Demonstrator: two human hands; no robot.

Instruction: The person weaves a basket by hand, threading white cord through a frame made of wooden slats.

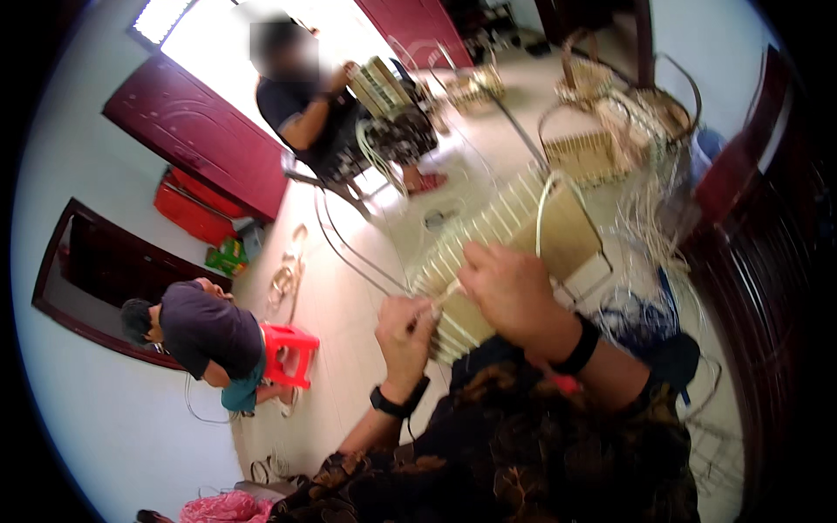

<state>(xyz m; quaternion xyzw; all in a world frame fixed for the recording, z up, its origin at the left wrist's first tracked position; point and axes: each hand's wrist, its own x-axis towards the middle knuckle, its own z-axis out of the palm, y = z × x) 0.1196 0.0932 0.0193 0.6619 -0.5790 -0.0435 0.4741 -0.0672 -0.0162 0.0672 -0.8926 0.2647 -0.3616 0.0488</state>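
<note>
Pinching a pale strand (447,294), our left hand (405,338) meets the curled right hand (508,292), its fingers apparently closed on the same strand, along the ribbed basket (513,218), one o'clock of centre. We judge it best to keep the strand flat, evenly taut, and snug against its neighbours.

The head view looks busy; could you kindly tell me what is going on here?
The wearer's left hand and right hand hold a thin pale strip at a tan, box-shaped basket laced with pale bands. Beyond, a seated person in dark clothes holds a pale ribbed piece; another person sits on a red plastic stool.
</note>
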